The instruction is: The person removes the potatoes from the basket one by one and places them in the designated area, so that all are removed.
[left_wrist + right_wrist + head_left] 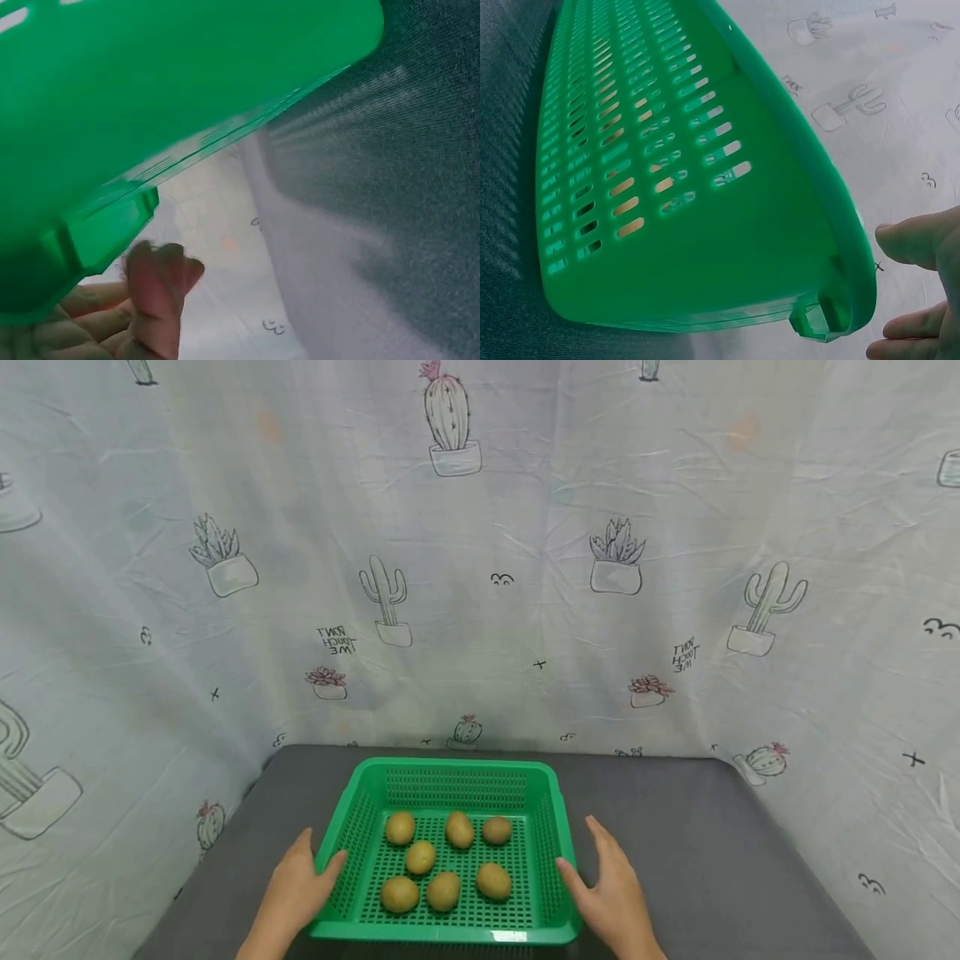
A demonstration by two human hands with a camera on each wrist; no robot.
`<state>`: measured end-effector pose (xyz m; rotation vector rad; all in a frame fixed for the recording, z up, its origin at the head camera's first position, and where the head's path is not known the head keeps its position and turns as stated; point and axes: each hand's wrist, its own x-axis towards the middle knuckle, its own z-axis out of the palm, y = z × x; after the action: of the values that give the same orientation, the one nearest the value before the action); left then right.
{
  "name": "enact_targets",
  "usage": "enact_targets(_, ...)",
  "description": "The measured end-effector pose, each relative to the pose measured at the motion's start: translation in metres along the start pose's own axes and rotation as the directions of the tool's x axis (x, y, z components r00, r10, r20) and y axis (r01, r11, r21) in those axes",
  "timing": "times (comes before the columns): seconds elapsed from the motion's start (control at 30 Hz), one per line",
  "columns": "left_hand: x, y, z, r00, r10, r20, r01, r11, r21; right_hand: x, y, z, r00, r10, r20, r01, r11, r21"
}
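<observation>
A green plastic basket [450,935] with slotted walls stands on the dark grey table, with several potatoes [443,891] spread over its floor. At its left side is my left hand [296,881], thumb raised over the rim and fingers outside the wall. The left wrist view has those fingers [154,300] right by the basket's rim tab [112,232]. Beside the right wall, my right hand [615,893] holds nothing, its thumb and fingers spread apart. In the right wrist view its thumb [915,236] is just off the basket's rim [832,180].
A dark grey cloth covers the table [675,827]. Behind and on both sides hangs a pale curtain [510,635] printed with potted cacti, meeting the table's far edge.
</observation>
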<state>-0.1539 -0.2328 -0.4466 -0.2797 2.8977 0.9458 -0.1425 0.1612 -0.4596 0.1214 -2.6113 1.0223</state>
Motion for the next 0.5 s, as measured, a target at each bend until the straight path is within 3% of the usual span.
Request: enact_targets(0.5, 0.0055, -0.0094, -0.0027, 0.998, -0.042, 0.043, 0.047, 0.99, -0.136, 0.0018, 0.0033, 0.0023, 1.0, 0.023, -0.005, -0.023, 0.998, 0.062)
